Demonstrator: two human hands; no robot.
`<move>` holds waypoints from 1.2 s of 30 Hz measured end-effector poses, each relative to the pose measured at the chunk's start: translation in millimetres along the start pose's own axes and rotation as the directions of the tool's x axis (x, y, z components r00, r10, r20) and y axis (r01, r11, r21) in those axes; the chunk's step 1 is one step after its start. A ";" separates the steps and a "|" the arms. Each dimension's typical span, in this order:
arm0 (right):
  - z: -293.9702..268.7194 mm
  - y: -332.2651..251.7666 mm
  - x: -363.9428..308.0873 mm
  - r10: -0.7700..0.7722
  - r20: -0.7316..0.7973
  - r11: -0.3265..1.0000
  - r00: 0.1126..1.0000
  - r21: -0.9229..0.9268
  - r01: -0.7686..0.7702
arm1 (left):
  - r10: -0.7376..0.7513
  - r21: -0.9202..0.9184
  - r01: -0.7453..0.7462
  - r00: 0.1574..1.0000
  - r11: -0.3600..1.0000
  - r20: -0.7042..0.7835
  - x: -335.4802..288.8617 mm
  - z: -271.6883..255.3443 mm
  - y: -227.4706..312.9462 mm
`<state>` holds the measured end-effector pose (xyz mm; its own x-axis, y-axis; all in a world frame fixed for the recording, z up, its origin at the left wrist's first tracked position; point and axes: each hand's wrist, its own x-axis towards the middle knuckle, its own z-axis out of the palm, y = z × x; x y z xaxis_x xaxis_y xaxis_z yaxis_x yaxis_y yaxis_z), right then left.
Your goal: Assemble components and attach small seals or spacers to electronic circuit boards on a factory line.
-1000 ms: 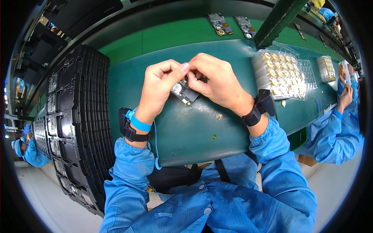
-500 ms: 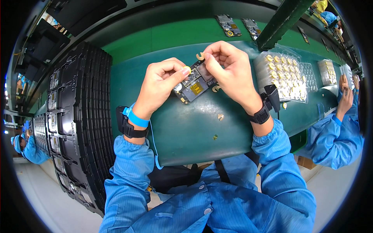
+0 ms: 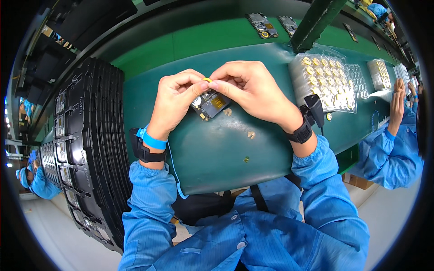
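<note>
A dark circuit board [image 3: 211, 107] with a gold contact patch and a round silver disc at one corner is tilted below my fingertips. My left hand [image 3: 174, 97] is closed on the board's upper left edge, fingers curled behind it. Pinched at the board's top edge is a small yellow round part [image 3: 207, 80], with both thumbs against it. My right hand [image 3: 253, 92] is closed, its thumb and forefinger meeting on that yellow part. The hands hide the board's upper end. Just right of the board lies a small beige notched piece [image 3: 228, 111].
Another beige scrap [image 3: 251, 135] and a tiny greenish bit [image 3: 246, 159] lie on the green mat [image 3: 208, 158]. Clear trays of round yellow parts [image 3: 323, 81] stand right, near a green post [image 3: 316, 27]. Black trays [image 3: 95, 149] are stacked left. Two boards [image 3: 262, 25] lie beyond; a co-worker [image 3: 389, 149] sits right.
My right hand has come left and let go of the beige notched piece; its fingertips now meet my left thumb at the yellow part. A beige piece now shows beside the board.
</note>
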<state>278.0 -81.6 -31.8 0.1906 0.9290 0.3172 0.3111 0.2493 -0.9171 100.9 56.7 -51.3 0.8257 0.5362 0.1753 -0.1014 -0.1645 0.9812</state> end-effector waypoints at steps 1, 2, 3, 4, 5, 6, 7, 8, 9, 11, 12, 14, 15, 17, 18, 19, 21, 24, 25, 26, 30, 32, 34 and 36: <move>-0.5 -0.4 0.5 -0.002 -0.003 1.000 1.000 0.001 0.002 | -0.013 -0.020 0.013 1.000 1.000 -0.004 -0.5 -0.7 0.8; -1.4 -1.1 1.6 -0.029 -0.014 1.000 0.999 0.011 0.029 | -0.025 -0.040 0.024 1.000 0.999 -0.009 -0.4 -1.3 1.8; -2.5 -1.5 1.8 -0.054 -0.025 0.998 0.998 0.016 0.055 | -0.020 -0.041 0.020 1.000 0.999 -0.006 0.2 -0.4 0.2; -3.9 -2.8 1.5 -0.057 -0.028 0.998 0.998 0.009 0.057 | -0.006 -0.098 0.006 1.000 0.995 0.002 1.7 1.1 -1.9; -6.2 -4.9 0.4 -0.001 -0.036 0.999 0.999 0.038 0.002 | 0.012 -0.157 -0.010 1.000 0.987 0.013 4.3 3.3 -2.2; -10.5 -6.3 -3.8 0.060 -0.052 0.997 0.997 0.057 -0.057 | 0.025 -0.173 -0.020 0.999 0.985 0.028 4.2 4.6 0.2; -7.7 0.9 -6.0 0.006 -0.087 0.995 0.996 0.096 0.002 | 0.001 -0.044 -0.001 1.000 0.999 0.011 2.4 4.4 6.2; -5.1 0.5 -5.5 -0.004 -0.081 0.999 0.997 0.050 0.008 | -0.007 0.055 0.006 1.000 0.998 0.010 6.1 11.4 6.2; -5.9 -2.9 -6.0 -0.037 -0.071 0.995 0.997 0.093 0.043 | -0.020 0.056 0.022 0.999 0.998 -0.035 4.1 12.8 2.7; -2.7 7.7 -1.5 -0.145 -0.061 0.987 0.988 0.063 0.149 | -0.008 0.118 0.011 0.999 0.993 -0.033 3.2 9.2 2.3; 4.2 9.9 4.1 -0.188 -0.063 0.981 0.980 0.045 0.191 | 0.032 0.127 -0.029 0.999 0.991 -0.020 -1.4 1.5 8.1; 8.4 10.7 9.4 -0.148 -0.041 0.984 0.988 0.095 0.152 | 0.000 0.053 0.002 0.999 0.999 -0.039 -3.3 -8.0 -1.3; 4.4 7.2 9.6 -0.113 -0.019 0.989 0.993 0.091 0.114 | -0.016 0.011 0.016 1.000 1.000 -0.015 -0.6 -11.9 -5.8; -2.5 7.9 9.5 -0.129 -0.034 0.986 0.991 0.106 0.132 | 0.013 -0.045 -0.012 1.000 0.999 0.017 7.7 -11.1 -13.1; -4.5 7.0 5.3 -0.128 -0.047 0.987 0.991 0.095 0.132 | 0.021 -0.087 -0.018 0.999 0.996 0.029 7.0 -5.8 -14.3; -5.6 6.1 1.9 -0.129 -0.051 0.988 0.990 0.082 0.133 | 0.025 -0.089 -0.022 0.999 0.996 0.041 5.9 -2.3 -14.5; -4.9 4.8 1.3 -0.140 -0.058 0.987 0.988 0.069 0.144 | 0.017 -0.077 -0.014 0.999 0.997 0.044 5.5 -0.3 -11.1; -3.0 5.8 4.1 -0.103 -0.056 0.994 0.993 0.041 0.106 | 0.031 -0.082 -0.027 0.998 0.996 0.047 6.1 -0.4 -7.0; -2.2 6.1 3.1 -0.153 -0.122 0.988 0.981 0.003 0.154 | 0.033 -0.095 -0.029 0.999 0.995 0.043 3.7 -0.6 -7.8; -1.1 7.0 1.6 -0.202 -0.186 0.979 0.962 -0.038 0.198 | 0.033 -0.091 -0.029 0.999 0.995 0.042 1.1 -0.9 -9.0; 4.3 14.9 2.3 -0.349 -0.321 0.931 0.881 -0.230 0.285 | -0.024 -0.140 0.016 0.998 0.990 -0.052 -2.0 1.4 -7.8; 8.9 12.5 -0.6 -0.390 -0.222 0.814 0.894 -0.537 0.222 | -0.052 -0.171 0.037 0.995 0.985 -0.080 -2.9 2.5 -6.4; 12.6 15.0 -2.7 -0.412 -0.198 0.772 0.890 -0.594 0.225 | -0.041 -0.058 0.035 0.993 0.998 -0.109 -2.2 5.9 -5.8; 17.0 17.2 -2.6 -0.469 -0.150 0.689 0.871 -0.679 0.254 | -0.054 -0.050 0.048 0.992 0.998 -0.115 -2.0 11.6 -3.8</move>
<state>267.0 -75.1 -52.5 0.1596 0.6511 0.7420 0.8946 0.2224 -0.3875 106.0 46.6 -56.3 0.7607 0.6358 0.1305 -0.0895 -0.0965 0.9913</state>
